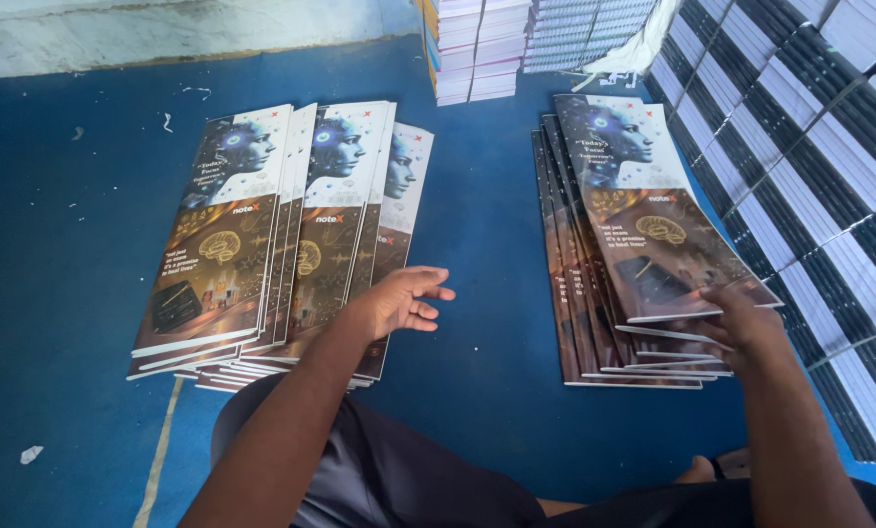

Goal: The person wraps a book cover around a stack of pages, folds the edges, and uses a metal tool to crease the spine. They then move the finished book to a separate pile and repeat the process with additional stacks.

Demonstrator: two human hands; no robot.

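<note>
Two fanned stacks of long glossy printed covers lie on a blue floor. The left stack [262,244] is spread sideways in several overlapping groups. My left hand [404,301] hovers open over its near right corner, fingers spread, holding nothing. The right stack [624,254] is fanned toward me. My right hand [746,328] rests on that stack's near right corner, fingers curled over the edge of the top covers.
Tall banded bundles of books [810,166] rise along the right side. More stacked books [477,49] stand at the back centre. A pale wall base [164,34] runs along the far edge. Small paper scraps [30,454] lie on the floor. My knees are below.
</note>
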